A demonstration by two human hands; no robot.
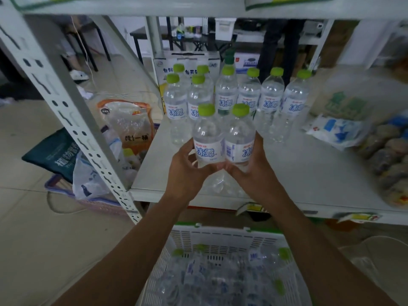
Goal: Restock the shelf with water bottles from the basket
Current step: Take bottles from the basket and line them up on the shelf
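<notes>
- The left hand (187, 171) is gripping the left bottle (207, 138), its fingers (194, 161) curling round the lower body below the label.
- The right hand (251, 171) is gripping the right bottle (239, 138) in the same way, its fingers wrapping the right side of the bottle.
- Both bottles are standing upright and touching side by side, green caps up, over the near edge of the shelf (298, 173); whether their bases are resting on the shelf cannot be told.
- The shelf stock (249, 96) is standing just beyond the held pair: four bottles in a block at the far left and four more in a row running right, all upright with green caps.
- A white carton (187, 62) is sitting at the far edge of the shelf, behind the left block.
- A white and blue bag (337, 131) is lying on the shelf to the right of the row, and a pack of round brown goods (390, 155) is lying at the right edge.
- The basket (220, 237), white and slotted, is sitting below the shelf, near the person and between the forearms.
- More bottles (220, 274) are lying on their sides inside the basket.
- Yellow tags (249, 207) are hanging on the near lip of the shelf.
- A white post (66, 111) is slanting across the left side, with bags (130, 124) piled on the floor beyond it.
</notes>
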